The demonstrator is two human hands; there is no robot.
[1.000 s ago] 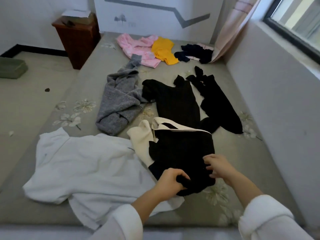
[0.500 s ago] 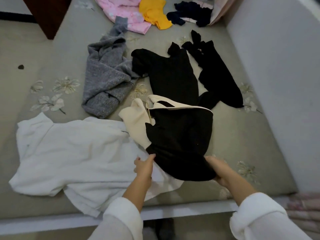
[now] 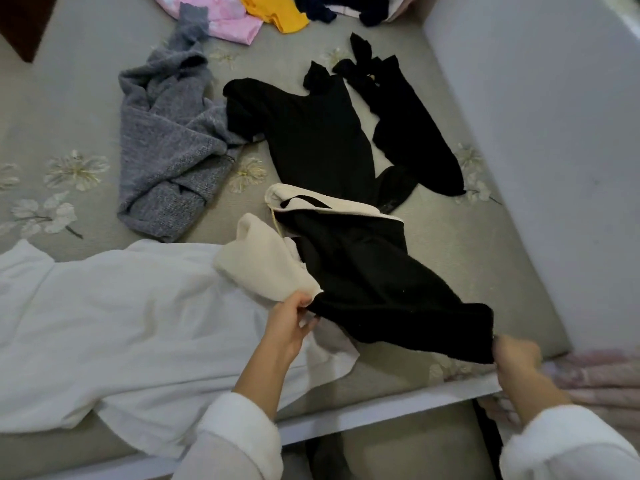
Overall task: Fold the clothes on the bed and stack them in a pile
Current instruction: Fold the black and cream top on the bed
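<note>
1. At eight o'clock the white garment [image 3: 121, 323] lies spread and rumpled on the bed [image 3: 485, 254], unfolded.
2. At ten o'clock the grey sweater [image 3: 166, 150] sits in a loose heap. Beyond it, toward twelve, the pink garment [image 3: 225, 19] and the yellow garment [image 3: 277, 15] lie crumpled (both cut off by the frame's top edge).
3. At six o'clock your left hand [image 3: 289, 327] has its fingers curled round one hem corner of the black-and-cream garment [image 3: 363, 271], pinching it just above the white one.
4. That garment runs from the centre toward five o'clock, with its hem lifted and pulled wide. Its collar end rests on the lower part of the black top [image 3: 311, 133], which lies flat at twelve.
5. A dark navy garment [image 3: 329, 8] is bunched at one o'clock, and the black tights [image 3: 415, 140] lie at two, near the wall.
6. At four o'clock your right hand [image 3: 516, 355] is blurred, but its fingers look closed on the other hem corner.
7. By my reading you are barely started: nothing on the bed looks folded, no pile shows, and this is the first piece being squared up.
</note>
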